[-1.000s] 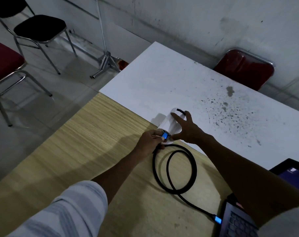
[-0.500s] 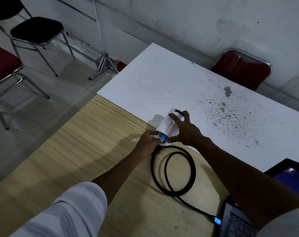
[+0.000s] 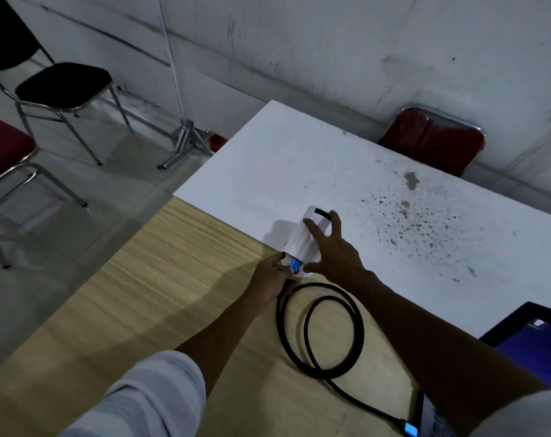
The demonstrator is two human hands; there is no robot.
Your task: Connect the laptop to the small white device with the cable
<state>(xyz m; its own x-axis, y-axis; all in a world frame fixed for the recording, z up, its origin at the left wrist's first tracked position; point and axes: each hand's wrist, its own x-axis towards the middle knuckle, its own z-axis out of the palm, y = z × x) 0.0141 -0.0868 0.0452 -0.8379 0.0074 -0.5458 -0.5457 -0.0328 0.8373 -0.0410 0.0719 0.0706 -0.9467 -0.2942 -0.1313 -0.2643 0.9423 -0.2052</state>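
The small white device (image 3: 302, 241) lies across the seam between the wooden table and the white table. My right hand (image 3: 337, 250) presses down on it, fingers spread over its top. My left hand (image 3: 269, 277) pinches the cable's blue plug (image 3: 294, 264) against the device's near end. The black cable (image 3: 302, 323) loops once on the wood and runs to a second blue plug (image 3: 410, 429) at the side of the laptop (image 3: 532, 339), which sits open at the lower right, partly hidden by my right arm.
The wooden table (image 3: 135, 310) ends at its left edge above a tiled floor. The white table (image 3: 378, 190) bears dark specks. A red chair (image 3: 432, 140) stands behind it. A black chair (image 3: 63, 86), another red chair (image 3: 3, 149) and a metal stand (image 3: 182, 140) are on the left.
The blue plug has moved closer against the device's near end, and the cable loop shifted slightly with it. My right hand stays on the device.
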